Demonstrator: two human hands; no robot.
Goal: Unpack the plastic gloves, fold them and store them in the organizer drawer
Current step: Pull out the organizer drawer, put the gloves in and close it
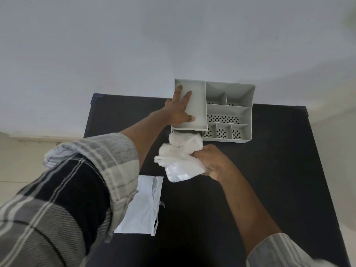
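A grey plastic organizer (248, 97) stands at the far edge of the black table (260, 170). My left hand (178, 108) lies flat with spread fingers on the organizer's left top tray. Below that tray the drawer (174, 130) is pulled out, and folded clear plastic gloves (187, 140) fill it. My right hand (211, 160) grips a bundle of folded plastic gloves (179, 164) just in front of the drawer, touching the gloves inside it.
An empty white paper packet (142, 207) with a torn edge lies on the table near my left forearm. The organizer's right side has several perforated compartments (223, 118). A pale wall rises behind the table; light floor shows at the left.
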